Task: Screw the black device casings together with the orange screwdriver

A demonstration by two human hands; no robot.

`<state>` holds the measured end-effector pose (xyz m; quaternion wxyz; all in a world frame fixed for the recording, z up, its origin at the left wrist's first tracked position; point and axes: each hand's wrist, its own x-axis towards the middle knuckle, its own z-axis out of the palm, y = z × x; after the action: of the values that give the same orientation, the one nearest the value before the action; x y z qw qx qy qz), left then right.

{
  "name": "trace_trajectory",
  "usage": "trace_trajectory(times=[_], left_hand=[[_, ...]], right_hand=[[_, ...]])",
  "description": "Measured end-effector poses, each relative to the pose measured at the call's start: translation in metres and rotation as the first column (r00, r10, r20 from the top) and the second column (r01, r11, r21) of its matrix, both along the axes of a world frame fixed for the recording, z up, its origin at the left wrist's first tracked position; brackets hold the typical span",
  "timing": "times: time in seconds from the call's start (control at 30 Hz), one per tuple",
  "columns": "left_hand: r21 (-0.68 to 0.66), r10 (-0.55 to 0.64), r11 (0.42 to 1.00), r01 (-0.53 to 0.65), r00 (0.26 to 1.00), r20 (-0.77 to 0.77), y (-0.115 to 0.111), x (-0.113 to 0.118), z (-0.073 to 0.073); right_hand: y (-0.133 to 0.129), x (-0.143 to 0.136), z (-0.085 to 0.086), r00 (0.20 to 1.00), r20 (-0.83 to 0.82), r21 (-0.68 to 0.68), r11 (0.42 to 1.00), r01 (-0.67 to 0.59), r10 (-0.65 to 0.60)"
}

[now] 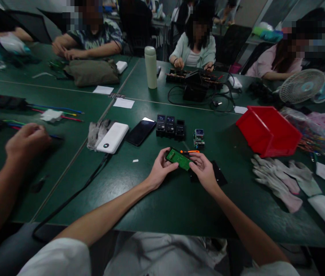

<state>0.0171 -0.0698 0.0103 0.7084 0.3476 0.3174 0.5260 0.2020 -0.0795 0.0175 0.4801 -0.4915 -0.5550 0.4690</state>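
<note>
A green circuit board (pixel 178 159) is held up over the table, tilted, between my two hands. My left hand (pixel 164 168) pinches its left end, thumb on the face. At the right end, my right hand (pixel 202 168) grips it between thumb and fingers. Just behind the board lies an orange-handled tool (pixel 190 152), partly hidden by my right fingers. A flat black panel (pixel 219 174) rests under and beside my right hand. Beyond it stands a small electronic module (pixel 199 138) with a screen, and several black modules (pixel 170 126) sit in a row.
Left of centre lie a phone (pixel 141 131), a white power bank (pixel 113 138) with a black cable, and gloves (pixel 95 136). To the right are a red bin (pixel 268 132) and work gloves (pixel 277 182). A co-worker's hand (pixel 27 142) works with wires at left. A bottle (pixel 151 68) stands farther back.
</note>
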Motion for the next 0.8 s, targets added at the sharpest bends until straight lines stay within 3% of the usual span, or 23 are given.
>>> trace_trajectory(times=[0.13,0.37,0.57,0.8], left_hand=[[-0.050,-0.072,0.996,0.072,0.997,-0.006,-0.0006,-0.0015,0.0041],[-0.054,-0.111,0.992,0.110,0.994,-0.023,-0.0004,-0.0015,0.0046],[-0.051,-0.115,0.992,0.114,0.993,-0.030,0.0001,-0.0029,0.0062],[-0.115,-0.173,0.977,0.181,0.982,0.078,0.0030,-0.0032,0.0039]], right_hand=[[0.0036,0.0041,0.0031,0.996,-0.008,0.028,0.996,0.085,-0.085],[0.0028,0.0025,0.0028,0.999,0.020,0.071,0.997,0.033,-0.035],[0.0022,0.0023,0.0005,0.999,-0.011,0.023,0.999,0.044,-0.044],[0.0014,0.0015,0.0026,0.999,-0.007,0.007,0.999,0.047,-0.047]])
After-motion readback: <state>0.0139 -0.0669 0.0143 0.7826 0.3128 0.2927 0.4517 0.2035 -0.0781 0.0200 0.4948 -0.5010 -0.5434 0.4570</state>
